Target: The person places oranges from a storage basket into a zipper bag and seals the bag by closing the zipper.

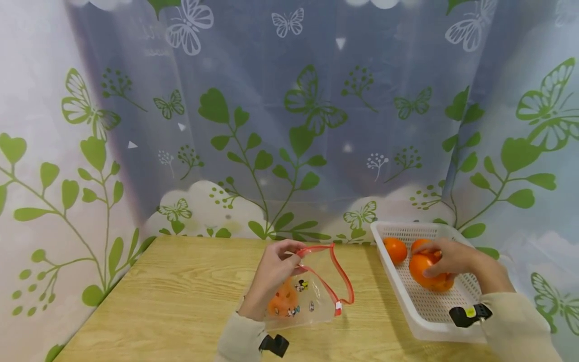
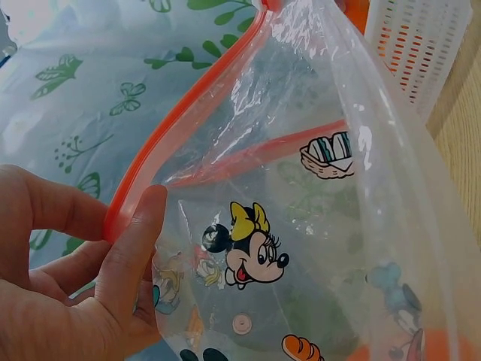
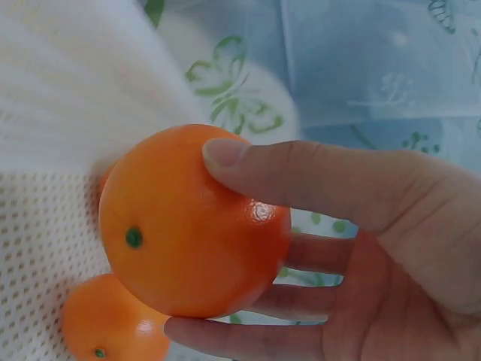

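My left hand [image 1: 275, 266] pinches the red rim of a clear zip bag [image 1: 318, 300] between thumb and fingers. The bag's mouth gapes toward the right, and cartoon figures [image 2: 255, 252] are printed on its side. Inside, at the bottom left, an orange [image 1: 282, 300] shows through the plastic. Over the white basket [image 1: 416, 322], my right hand [image 1: 457, 260] grips another orange [image 3: 188, 226], thumb on top and fingers beneath. More oranges lie in the basket, one by its left wall [image 1: 395, 251]; the right hand partly hides others.
A wood-grain table [image 1: 181, 291] carries the bag and the perforated basket, which stands at the right. Behind and at both sides hangs a cloth [image 1: 253, 60] printed with leaves and butterflies. The basket's raised walls surround the oranges.
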The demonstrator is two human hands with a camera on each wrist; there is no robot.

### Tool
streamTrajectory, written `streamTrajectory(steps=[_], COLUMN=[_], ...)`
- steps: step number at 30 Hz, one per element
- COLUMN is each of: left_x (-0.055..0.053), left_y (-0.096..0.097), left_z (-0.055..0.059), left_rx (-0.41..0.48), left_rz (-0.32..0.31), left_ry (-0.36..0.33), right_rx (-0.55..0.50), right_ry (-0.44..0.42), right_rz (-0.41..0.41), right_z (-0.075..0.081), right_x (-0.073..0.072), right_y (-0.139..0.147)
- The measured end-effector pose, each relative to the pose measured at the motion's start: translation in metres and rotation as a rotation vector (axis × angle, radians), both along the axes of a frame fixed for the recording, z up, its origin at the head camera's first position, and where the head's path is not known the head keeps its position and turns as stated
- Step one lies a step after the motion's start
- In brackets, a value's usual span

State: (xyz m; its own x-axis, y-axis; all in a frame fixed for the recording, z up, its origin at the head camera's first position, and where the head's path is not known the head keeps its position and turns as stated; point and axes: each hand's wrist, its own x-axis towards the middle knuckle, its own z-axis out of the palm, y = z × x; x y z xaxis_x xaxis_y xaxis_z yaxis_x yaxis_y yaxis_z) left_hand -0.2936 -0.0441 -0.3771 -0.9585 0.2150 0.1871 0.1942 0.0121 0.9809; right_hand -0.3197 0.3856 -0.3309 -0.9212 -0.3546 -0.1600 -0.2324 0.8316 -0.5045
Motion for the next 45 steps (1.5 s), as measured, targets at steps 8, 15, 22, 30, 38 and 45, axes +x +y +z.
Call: streamTrajectory(steps=[8,15,22,30,38,45], left_x=[0.002,0.003,0.002,0.001,0.001,0.002], left_y=[0.0,-0.001,0.0,0.0,0.001,0.001], left_z=[0.001,0.0,0.0,-0.001,-0.002,-0.001], left_rx=[0.0,-0.002,-0.009,-0.011,-0.006,-0.018], left_rz=[-0.002,-0.005,0.002,-0.001,-0.007,-0.002], left_ry=[0.028,0.034,0.043,0.038,0.021,0.03], right_rx=[-0.005,-0.015,-0.071,-0.077,-0.132,-0.281], right_ry=[0.13,0.252,0.334,0.425,0.406,0.355], right_rz=[0.058,0.099,0.113,0.132,0.111,0.133], right_z=[0.008,0.01,0.009,0.003,-0.006,-0.016], right_x=[0.011,0.019,0.028,0.035,0.043,0.048], right_y=[-0.019,-0.035,-0.056,-0.079,-0.093,-0.101])
